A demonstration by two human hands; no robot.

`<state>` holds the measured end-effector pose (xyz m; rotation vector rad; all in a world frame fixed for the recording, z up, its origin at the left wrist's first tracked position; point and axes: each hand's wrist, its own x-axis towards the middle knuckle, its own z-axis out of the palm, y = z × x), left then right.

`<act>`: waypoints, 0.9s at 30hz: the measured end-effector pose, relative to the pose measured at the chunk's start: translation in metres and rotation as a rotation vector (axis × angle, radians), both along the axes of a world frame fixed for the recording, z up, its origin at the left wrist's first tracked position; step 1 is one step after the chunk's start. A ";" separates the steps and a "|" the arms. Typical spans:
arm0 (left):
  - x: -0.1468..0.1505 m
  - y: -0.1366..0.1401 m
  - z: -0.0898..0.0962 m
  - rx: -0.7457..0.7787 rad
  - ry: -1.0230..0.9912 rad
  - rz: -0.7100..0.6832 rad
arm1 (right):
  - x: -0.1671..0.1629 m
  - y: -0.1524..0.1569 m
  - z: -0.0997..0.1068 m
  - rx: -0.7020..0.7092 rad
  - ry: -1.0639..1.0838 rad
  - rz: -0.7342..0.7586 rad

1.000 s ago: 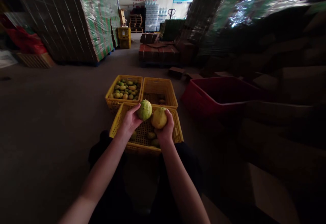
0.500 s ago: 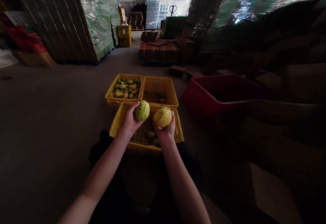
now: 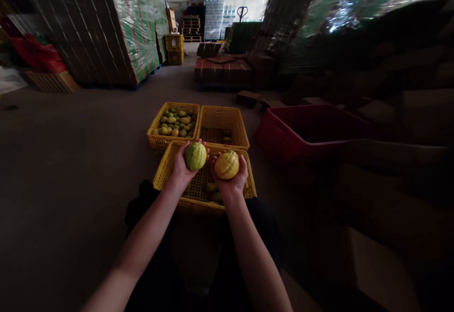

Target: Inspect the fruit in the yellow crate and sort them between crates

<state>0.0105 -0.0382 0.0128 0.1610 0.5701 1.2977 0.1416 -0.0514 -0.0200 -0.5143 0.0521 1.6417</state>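
Observation:
My left hand point(image 3: 181, 169) is wrapped round a ribbed green melon point(image 3: 195, 156), its fingertips showing on the far side. Cupped in my right hand point(image 3: 232, 187) is a yellow ribbed melon point(image 3: 227, 164). Both are held side by side and apart, over the near yellow plastic crate point(image 3: 161, 172). Inside that crate, a few greenish fruits point(image 3: 212, 187) lie near the right, partly hidden by my right hand and wrist.
A yellow crate full of green and yellow fruits point(image 3: 173, 119) stands at the back left. Beside it, another yellow crate point(image 3: 225, 113) holds a few fruits. A large red bin point(image 3: 283, 130) is on the right. Wrapped pallet stacks point(image 3: 138, 23) and flattened cardboard point(image 3: 223, 70) stand farther back.
Both melons have turned a little in my hands, and more of my fingers show round them. The green one has moved slightly left. The crates stay in place.

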 end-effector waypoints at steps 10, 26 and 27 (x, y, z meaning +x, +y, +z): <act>0.002 -0.001 -0.003 0.177 0.109 0.009 | -0.005 -0.002 0.006 0.161 -0.105 0.103; 0.000 -0.004 0.000 0.170 0.069 0.010 | -0.003 -0.004 0.005 0.244 -0.154 0.154; 0.000 -0.003 0.000 0.144 0.057 0.021 | -0.004 -0.004 0.006 0.234 -0.157 0.157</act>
